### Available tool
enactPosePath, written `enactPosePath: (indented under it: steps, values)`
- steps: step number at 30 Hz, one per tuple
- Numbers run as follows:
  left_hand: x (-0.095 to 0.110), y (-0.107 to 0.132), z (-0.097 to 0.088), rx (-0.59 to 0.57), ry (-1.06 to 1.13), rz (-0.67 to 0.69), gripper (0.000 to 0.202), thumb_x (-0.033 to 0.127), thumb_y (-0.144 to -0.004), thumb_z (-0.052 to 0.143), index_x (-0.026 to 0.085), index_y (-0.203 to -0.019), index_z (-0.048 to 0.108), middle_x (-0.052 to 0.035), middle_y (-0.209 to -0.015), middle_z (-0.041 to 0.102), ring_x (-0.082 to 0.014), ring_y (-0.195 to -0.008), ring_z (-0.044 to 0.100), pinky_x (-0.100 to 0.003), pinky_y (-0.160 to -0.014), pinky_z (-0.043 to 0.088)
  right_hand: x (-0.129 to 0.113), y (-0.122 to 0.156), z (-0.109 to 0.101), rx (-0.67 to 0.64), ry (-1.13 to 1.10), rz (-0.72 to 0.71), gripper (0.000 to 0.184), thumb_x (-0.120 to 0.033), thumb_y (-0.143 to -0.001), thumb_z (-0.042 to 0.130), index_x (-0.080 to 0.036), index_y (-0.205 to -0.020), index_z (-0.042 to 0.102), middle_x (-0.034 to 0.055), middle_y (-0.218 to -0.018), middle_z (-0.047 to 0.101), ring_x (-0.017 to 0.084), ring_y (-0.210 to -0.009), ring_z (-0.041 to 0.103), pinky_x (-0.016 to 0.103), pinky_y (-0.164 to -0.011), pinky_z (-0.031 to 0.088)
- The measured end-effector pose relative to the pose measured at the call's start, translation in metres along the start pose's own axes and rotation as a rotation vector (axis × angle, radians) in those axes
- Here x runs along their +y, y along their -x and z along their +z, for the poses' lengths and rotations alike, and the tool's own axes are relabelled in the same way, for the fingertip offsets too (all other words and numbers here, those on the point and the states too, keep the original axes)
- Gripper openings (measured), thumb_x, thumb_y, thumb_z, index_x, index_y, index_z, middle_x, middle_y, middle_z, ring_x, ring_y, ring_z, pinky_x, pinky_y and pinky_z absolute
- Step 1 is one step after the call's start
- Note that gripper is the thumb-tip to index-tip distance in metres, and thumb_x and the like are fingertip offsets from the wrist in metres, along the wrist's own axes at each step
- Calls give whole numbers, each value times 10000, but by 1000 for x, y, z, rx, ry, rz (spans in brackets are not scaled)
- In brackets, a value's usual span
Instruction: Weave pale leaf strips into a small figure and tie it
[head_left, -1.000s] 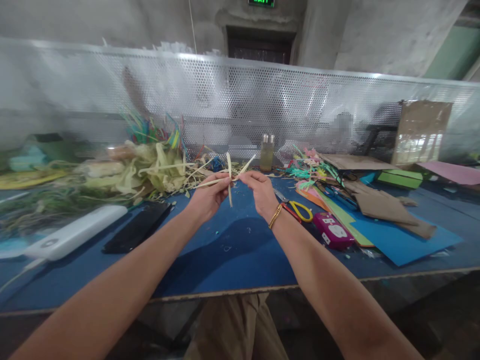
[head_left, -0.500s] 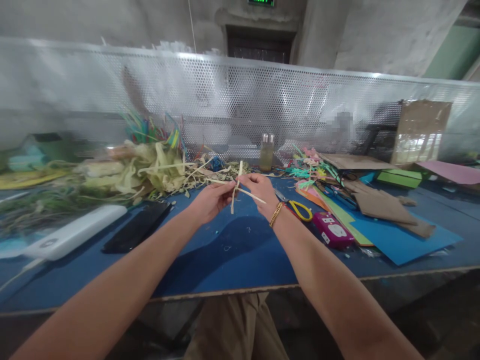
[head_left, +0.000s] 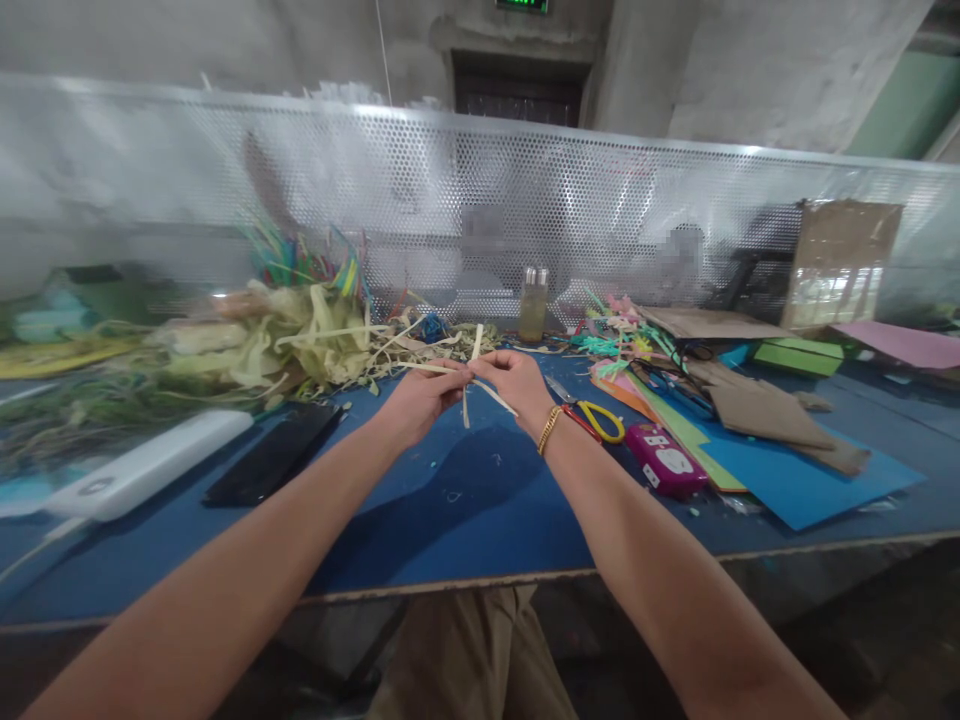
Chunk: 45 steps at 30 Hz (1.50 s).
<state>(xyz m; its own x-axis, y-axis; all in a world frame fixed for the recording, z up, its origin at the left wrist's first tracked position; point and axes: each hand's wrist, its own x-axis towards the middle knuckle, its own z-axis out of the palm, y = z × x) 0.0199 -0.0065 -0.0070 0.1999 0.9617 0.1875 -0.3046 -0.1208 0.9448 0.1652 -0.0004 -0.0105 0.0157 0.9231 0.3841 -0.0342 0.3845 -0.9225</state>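
Observation:
Above the blue table (head_left: 465,520), my left hand (head_left: 418,398) and my right hand (head_left: 516,385) meet, both pinched on thin pale leaf strips (head_left: 471,372) that cross each other between the fingertips. One strip stands nearly upright, another runs sideways to the left, and a third slants down to the right. A gold bracelet (head_left: 550,430) circles my right wrist.
A heap of pale leaves and strips (head_left: 300,340) lies at the left back. Near it are a black phone (head_left: 274,453) and a white power bank (head_left: 146,465). Yellow-handled scissors (head_left: 596,418), a pink case (head_left: 666,460), coloured paper sheets (head_left: 787,480) and a small bottle (head_left: 534,305) lie right and behind. A perforated metal screen (head_left: 600,200) backs the table.
The strips have been turned and lowered between my fingers; the long ends that stuck up and right now point down and right. Both hands stay in almost the same place.

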Motion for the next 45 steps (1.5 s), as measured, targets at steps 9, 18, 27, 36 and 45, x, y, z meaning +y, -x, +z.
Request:
enactPosePath:
  steps: [9,18,27,36,45]
  values:
    - [1,1,2,-54,-3,-141,112,157,-624,731,152,-619,619,-13,-609,585,-93,-549,504,-208,-502,393,2,1,2,15,76,-36,135,-312,-661,704,-191,-636,650,-9,-670,634,127,-675,554,293,-719,439]
    - [4,5,4,-130,26,-176,140,144,-675,657,168,-615,533,7,-597,536,-94,-548,508,-206,-517,424,4,0,3,73,65,-66,149,-325,-642,698,-190,-627,637,-17,-692,595,127,-704,525,284,-738,413]
    - [4,4,1,-159,57,-169,81,210,-703,699,163,-708,633,-21,-672,607,-111,-605,549,-216,-538,443,1,-1,1,77,-18,-42,201,-379,-641,698,-191,-641,627,-16,-664,608,129,-681,526,288,-726,421]
    - [-1,1,0,-35,95,28,279,135,-561,841,179,-775,668,14,-718,623,-71,-627,552,-162,-521,414,-5,1,5,202,-196,-19,228,-391,-608,733,-193,-635,624,-4,-655,620,131,-661,521,290,-696,439]
    - [0,-5,-8,-20,152,33,210,263,-674,808,163,-758,644,-12,-746,627,-72,-626,558,-168,-530,436,0,-3,1,112,-189,49,213,-383,-671,596,-218,-704,726,17,-771,686,158,-749,556,286,-683,397]
